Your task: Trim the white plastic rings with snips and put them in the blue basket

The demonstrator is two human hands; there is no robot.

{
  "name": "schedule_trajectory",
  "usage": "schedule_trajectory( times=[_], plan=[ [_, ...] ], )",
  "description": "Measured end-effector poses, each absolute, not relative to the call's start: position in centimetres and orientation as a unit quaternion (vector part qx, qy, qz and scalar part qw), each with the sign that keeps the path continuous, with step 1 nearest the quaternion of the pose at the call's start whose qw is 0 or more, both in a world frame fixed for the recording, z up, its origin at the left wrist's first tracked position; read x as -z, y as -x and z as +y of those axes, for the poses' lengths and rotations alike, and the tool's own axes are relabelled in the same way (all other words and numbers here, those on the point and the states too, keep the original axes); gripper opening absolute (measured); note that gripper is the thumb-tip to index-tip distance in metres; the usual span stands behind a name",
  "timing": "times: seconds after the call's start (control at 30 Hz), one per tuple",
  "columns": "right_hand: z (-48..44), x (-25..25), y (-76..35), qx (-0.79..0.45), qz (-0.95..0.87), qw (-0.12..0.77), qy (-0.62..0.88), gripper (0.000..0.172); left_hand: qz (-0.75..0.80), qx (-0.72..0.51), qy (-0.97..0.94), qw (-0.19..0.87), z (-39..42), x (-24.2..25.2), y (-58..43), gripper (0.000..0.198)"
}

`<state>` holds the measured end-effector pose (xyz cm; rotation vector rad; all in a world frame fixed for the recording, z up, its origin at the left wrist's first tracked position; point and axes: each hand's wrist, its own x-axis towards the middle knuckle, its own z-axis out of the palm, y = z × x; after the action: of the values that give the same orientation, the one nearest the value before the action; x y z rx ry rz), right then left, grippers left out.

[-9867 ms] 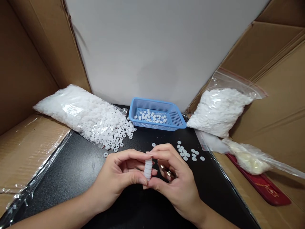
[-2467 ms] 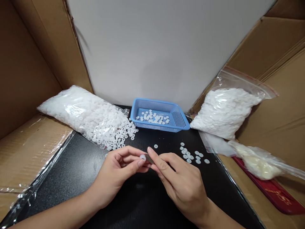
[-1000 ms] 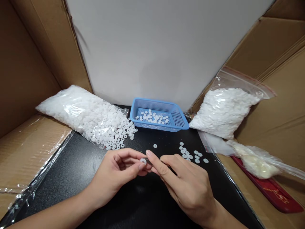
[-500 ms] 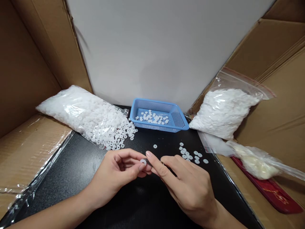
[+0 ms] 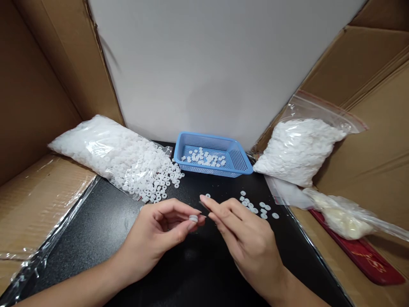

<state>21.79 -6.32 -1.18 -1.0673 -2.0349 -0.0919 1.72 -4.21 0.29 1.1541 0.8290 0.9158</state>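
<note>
My left hand [image 5: 156, 236] pinches a small white plastic ring [image 5: 193, 218] between thumb and forefinger, low over the black tabletop [image 5: 96, 230]. My right hand [image 5: 247, 241] sits just to its right, fingers closed round a thin dark tool [image 5: 204, 207] whose tip pokes out by the forefinger, a little apart from the ring. A few loose white rings [image 5: 257, 207] lie on the table beyond my right hand.
A blue mesh basket [image 5: 238, 164] with several white rings stands at the back centre. An open bag of white rings [image 5: 118, 155] spills at back left. Two more plastic bags, one of white parts [image 5: 300, 149] and one yellowish [image 5: 341, 217], lie right. Cardboard walls [image 5: 38, 85] enclose the table.
My right hand has drawn the tool away from the ring and lifted slightly; before, its tip touched the ring. Ten seconds ago both hands held a stack of rings.
</note>
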Motion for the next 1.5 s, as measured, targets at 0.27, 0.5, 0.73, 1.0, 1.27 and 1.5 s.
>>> schedule_trajectory(
  times=[0.27, 0.5, 0.73, 1.0, 1.27, 1.5],
  plan=[
    [-5.8, 1.3, -21.9, -0.067, -0.732, 0.482, 0.477, 0.023, 0.357, -0.414, -0.542, 0.639, -4.4, -0.2, -1.5, 0.01],
    [-5.9, 1.4, -21.5, -0.11, -0.731, 0.509, 0.441, 0.017, 0.331, -0.418, -0.507, 0.677, -4.1, -0.1, -1.7, 0.008],
    [-6.2, 1.4, -21.4, -0.113, -0.752, 0.511, 0.401, 0.038, 0.299, -0.426, -0.471, 0.712, -4.2, 0.2, -1.5, 0.005],
    [-6.6, 2.0, -21.5, 0.076, -0.807, 0.447, 0.379, 0.032, 0.314, -0.439, -0.471, 0.698, -4.2, 0.1, -1.7, 0.003],
    [-6.7, 1.7, -21.2, 0.099, -0.81, 0.44, 0.375, 0.029, 0.336, -0.432, -0.458, 0.7, -4.3, 0.3, -1.8, 0.006],
    [-6.6, 1.3, -21.1, 0.124, -0.815, 0.431, 0.367, 0.025, 0.319, -0.417, -0.452, 0.721, -4.5, 0.2, -1.9, 0.005]
  ],
)
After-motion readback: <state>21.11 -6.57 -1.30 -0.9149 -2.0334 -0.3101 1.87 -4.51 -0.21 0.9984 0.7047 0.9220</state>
